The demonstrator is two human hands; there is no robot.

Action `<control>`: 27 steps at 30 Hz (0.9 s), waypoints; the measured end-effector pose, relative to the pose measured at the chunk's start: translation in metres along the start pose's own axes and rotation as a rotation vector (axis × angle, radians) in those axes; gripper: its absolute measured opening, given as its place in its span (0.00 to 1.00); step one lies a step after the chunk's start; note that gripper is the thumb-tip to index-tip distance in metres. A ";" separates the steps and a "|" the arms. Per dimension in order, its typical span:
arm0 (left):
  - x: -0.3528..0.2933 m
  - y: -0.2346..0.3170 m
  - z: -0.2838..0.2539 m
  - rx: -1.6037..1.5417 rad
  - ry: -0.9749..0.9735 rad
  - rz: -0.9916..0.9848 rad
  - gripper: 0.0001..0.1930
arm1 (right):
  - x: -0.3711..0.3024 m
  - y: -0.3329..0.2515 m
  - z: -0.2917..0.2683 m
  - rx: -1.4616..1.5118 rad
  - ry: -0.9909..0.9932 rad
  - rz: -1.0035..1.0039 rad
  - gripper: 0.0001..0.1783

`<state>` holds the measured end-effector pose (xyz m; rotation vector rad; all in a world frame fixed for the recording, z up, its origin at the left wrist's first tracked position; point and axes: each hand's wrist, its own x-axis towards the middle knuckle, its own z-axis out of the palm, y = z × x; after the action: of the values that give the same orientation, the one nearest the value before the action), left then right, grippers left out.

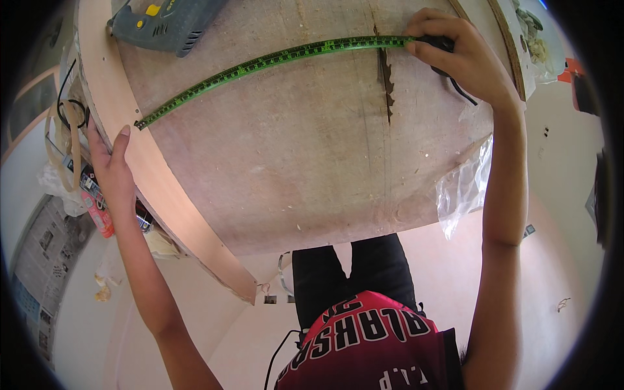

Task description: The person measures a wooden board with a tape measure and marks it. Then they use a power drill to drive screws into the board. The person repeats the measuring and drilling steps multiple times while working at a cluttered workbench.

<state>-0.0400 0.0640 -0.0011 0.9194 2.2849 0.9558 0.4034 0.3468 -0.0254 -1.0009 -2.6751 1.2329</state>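
A green tape measure (279, 60) is pulled out across the worn wooden board (299, 162), its blade bowing upward in a curve. My right hand (458, 58) closes around its dark case near the board's far right, where a black strap hangs loose. At the other end, the metal hook rests on a pale wooden strip (175, 198) along the board's left side. My left hand (116, 166) grips the strip's outer edge, thumb on top close to the hook; its other fingers are partly hidden at the edge.
A grey power tool (170, 23) with yellow buttons lies at the far left of the board. Clear plastic film (463, 188) hangs over the near right edge. A jagged dark crack (388, 88) runs through the board. Left of it are a red container (97, 214) and newspaper (49, 260).
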 end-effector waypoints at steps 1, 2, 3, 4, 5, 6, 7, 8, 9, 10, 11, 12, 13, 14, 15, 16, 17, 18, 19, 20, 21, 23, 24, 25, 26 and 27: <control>0.001 0.000 -0.001 -0.009 -0.004 0.002 0.38 | 0.001 0.000 -0.001 0.007 -0.005 0.004 0.12; 0.000 0.001 -0.001 -0.010 0.004 0.002 0.38 | 0.001 -0.001 -0.003 0.014 -0.011 0.007 0.11; -0.002 0.002 -0.001 -0.008 0.012 -0.001 0.38 | 0.004 -0.012 -0.006 0.035 -0.036 0.102 0.10; -0.003 0.002 0.000 -0.005 0.020 -0.005 0.38 | 0.010 -0.033 -0.013 0.057 -0.062 0.197 0.10; 0.002 0.003 0.006 -0.035 0.011 -0.006 0.38 | 0.009 -0.046 -0.022 0.065 -0.080 0.310 0.09; -0.003 0.003 0.002 -0.035 0.026 -0.013 0.37 | 0.010 -0.036 -0.015 0.070 -0.068 0.218 0.09; -0.002 0.003 0.004 -0.052 0.028 -0.018 0.37 | 0.008 -0.022 -0.011 0.062 -0.051 0.141 0.09; -0.002 0.004 0.005 -0.057 0.027 -0.018 0.37 | 0.006 -0.012 -0.009 0.053 -0.033 0.065 0.09; -0.002 0.005 0.004 -0.057 0.028 -0.022 0.37 | 0.006 -0.017 -0.010 0.055 -0.041 0.113 0.09; -0.003 0.005 0.004 -0.057 0.030 -0.025 0.37 | 0.007 -0.028 -0.013 0.055 -0.049 0.160 0.09; -0.004 0.006 0.004 -0.052 0.034 -0.033 0.37 | 0.008 -0.037 -0.015 0.055 -0.056 0.208 0.09; -0.003 0.007 0.005 -0.053 0.033 -0.039 0.37 | 0.009 -0.041 -0.018 0.048 -0.064 0.236 0.09; -0.002 0.007 0.007 -0.055 0.031 -0.045 0.37 | 0.010 -0.044 -0.021 0.040 -0.071 0.265 0.09; 0.000 0.007 0.008 -0.043 0.028 -0.036 0.37 | 0.009 -0.045 -0.023 0.033 -0.077 0.294 0.09; -0.001 0.006 0.006 -0.022 0.035 -0.028 0.37 | 0.009 -0.043 -0.021 0.023 -0.073 0.263 0.09; -0.002 0.006 0.004 -0.002 0.042 -0.021 0.37 | 0.010 -0.038 -0.018 0.013 -0.069 0.233 0.09; -0.004 0.005 0.003 -0.005 0.042 -0.021 0.37 | 0.010 -0.036 -0.015 0.004 -0.064 0.203 0.09; -0.003 0.005 0.003 -0.015 0.037 -0.019 0.37 | 0.009 -0.036 -0.016 0.007 -0.066 0.213 0.09; -0.002 0.004 0.003 -0.024 0.032 -0.018 0.36 | 0.008 -0.036 -0.017 0.011 -0.068 0.223 0.10; -0.001 0.003 0.003 -0.012 0.033 -0.014 0.36 | 0.008 -0.036 -0.017 0.015 -0.071 0.233 0.10; -0.001 0.003 0.003 0.000 0.034 -0.010 0.36 | 0.007 -0.038 -0.017 0.025 -0.058 0.220 0.10; -0.001 0.002 0.002 0.012 0.036 -0.009 0.36 | 0.006 -0.043 -0.017 0.044 -0.034 0.196 0.10; -0.001 0.003 0.002 0.011 0.037 -0.012 0.36 | 0.006 -0.041 -0.017 0.045 -0.044 0.180 0.10; -0.001 0.003 0.003 0.011 0.039 -0.015 0.36 | 0.007 -0.037 -0.018 0.046 -0.054 0.164 0.10; -0.001 0.003 0.003 0.005 0.036 -0.010 0.36 | 0.008 -0.032 -0.018 0.047 -0.064 0.148 0.10; -0.001 0.004 0.003 -0.001 0.033 -0.007 0.36 | 0.009 -0.028 -0.016 0.052 -0.059 0.132 0.09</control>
<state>-0.0361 0.0665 -0.0001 0.9010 2.3139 0.9758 0.3858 0.3489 0.0035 -1.1692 -2.6423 1.3682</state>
